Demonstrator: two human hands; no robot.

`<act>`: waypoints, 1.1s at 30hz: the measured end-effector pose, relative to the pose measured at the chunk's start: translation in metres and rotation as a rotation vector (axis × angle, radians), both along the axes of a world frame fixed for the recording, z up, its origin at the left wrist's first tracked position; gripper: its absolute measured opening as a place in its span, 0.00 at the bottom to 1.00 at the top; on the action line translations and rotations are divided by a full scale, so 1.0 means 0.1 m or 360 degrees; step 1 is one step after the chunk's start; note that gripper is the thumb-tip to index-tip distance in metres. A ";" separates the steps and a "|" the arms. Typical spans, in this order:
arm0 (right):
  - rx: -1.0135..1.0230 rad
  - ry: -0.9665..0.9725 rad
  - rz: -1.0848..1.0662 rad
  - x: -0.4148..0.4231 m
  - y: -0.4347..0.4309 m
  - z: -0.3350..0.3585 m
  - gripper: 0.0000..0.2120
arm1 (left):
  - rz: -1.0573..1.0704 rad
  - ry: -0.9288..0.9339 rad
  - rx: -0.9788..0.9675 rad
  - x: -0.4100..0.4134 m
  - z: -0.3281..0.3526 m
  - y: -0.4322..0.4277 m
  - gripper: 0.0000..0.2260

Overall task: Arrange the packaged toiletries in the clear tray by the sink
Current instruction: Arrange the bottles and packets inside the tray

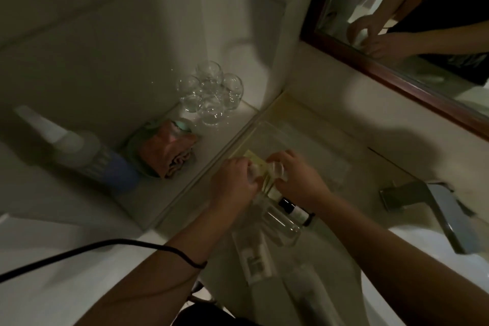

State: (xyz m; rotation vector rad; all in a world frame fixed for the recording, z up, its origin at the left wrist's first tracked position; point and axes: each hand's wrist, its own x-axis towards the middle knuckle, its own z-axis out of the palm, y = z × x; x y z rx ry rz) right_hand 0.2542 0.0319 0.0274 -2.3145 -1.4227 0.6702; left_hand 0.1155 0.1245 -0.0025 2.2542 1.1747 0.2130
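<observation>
A pale yellow-green flat packet (260, 167) lies in the clear rectangular plastic tray (280, 135), its long axis running toward the wood-framed mirror (397, 71). Left hand (234, 182) and right hand (297, 180) both pinch it on the dim white counter (344, 124) beside the chrome faucet (434, 209).

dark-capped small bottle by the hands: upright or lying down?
Lying down: the dark-capped small bottle rests on its side beside the clear tray, cap toward the hands.

A dim bathroom is showing here: pale tiled walls (111, 34) are meeting in a corner, a wood-framed mirror (412, 42) is hanging above a tabletop (330, 114) with a basin (412, 259) and metal tap (434, 206), and glasses (211, 92) are standing by toiletries (293, 210).
</observation>
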 end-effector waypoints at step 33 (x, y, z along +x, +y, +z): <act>0.0019 0.0066 0.0058 0.06 0.70 -0.47 0.26 | 0.0122 0.0396 0.0453 0.06 -0.30 0.16 0.16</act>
